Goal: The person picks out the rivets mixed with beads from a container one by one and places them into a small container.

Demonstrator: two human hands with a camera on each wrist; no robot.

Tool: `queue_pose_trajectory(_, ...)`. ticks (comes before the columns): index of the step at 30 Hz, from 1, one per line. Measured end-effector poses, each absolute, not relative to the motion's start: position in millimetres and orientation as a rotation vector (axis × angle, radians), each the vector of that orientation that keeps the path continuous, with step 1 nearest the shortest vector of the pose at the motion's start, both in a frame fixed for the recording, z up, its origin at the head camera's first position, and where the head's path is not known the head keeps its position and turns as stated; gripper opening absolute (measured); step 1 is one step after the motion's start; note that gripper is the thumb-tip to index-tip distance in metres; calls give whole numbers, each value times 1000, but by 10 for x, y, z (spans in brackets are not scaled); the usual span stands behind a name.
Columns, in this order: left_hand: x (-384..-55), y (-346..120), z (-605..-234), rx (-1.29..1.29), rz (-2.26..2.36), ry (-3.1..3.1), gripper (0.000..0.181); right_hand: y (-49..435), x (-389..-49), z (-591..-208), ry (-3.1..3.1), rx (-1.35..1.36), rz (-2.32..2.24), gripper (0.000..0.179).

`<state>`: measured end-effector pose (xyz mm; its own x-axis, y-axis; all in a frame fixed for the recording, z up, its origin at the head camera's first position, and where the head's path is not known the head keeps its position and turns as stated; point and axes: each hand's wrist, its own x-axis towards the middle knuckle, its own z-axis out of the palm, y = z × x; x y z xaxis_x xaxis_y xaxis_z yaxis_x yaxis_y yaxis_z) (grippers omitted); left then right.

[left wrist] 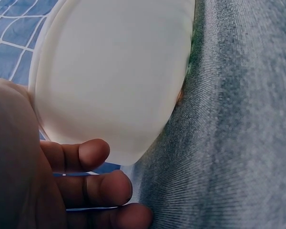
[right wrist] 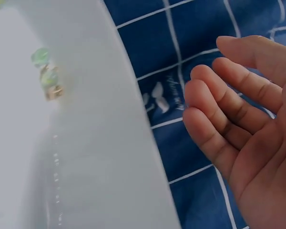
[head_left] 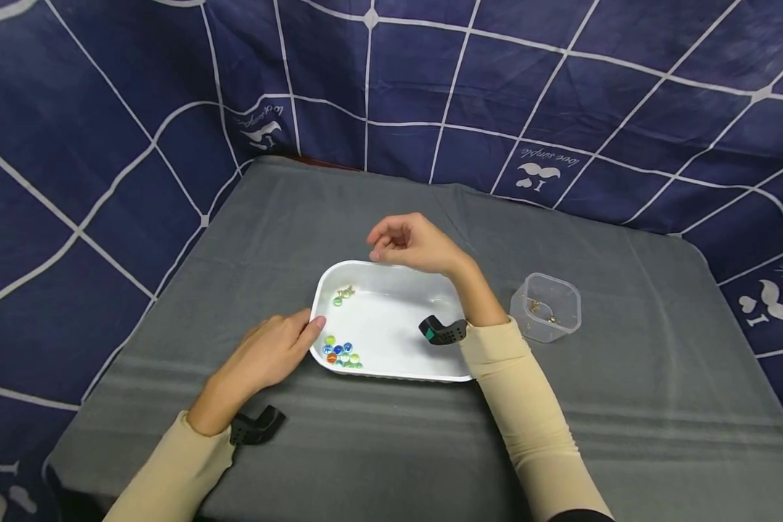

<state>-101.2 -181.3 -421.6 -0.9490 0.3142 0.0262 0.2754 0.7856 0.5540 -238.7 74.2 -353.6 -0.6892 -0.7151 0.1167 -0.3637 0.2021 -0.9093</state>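
Observation:
A white rectangular tray (head_left: 398, 319) is in the middle of the head view. My left hand (head_left: 267, 351) grips its left end, the thumb over the rim; in the left wrist view several fingers (left wrist: 107, 188) curl beside its outer wall. Coloured glass marbles (head_left: 342, 351) cluster in the tray's near left corner. Two greenish marbles (right wrist: 45, 64) lie by a small gold-coloured piece (right wrist: 53, 92) near the far left corner. Above the far rim hovers my right hand (head_left: 414, 241), fingers loosely bent, holding nothing in the right wrist view.
A clear plastic container (head_left: 547, 308) with a few small gold-coloured pieces (head_left: 541, 310) stands right of the tray, near the right forearm. Grey cloth (head_left: 646, 377) covers the table. Blue white-lined fabric (head_left: 417, 80) hangs behind and at the sides.

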Motion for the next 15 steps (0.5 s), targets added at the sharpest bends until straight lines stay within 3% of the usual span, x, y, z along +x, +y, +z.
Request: queue_pose_trajectory(15,-1021,-1809,-4222,517,898,2920,34,615,-2360,-3634,2026,-1029,-1237,30)
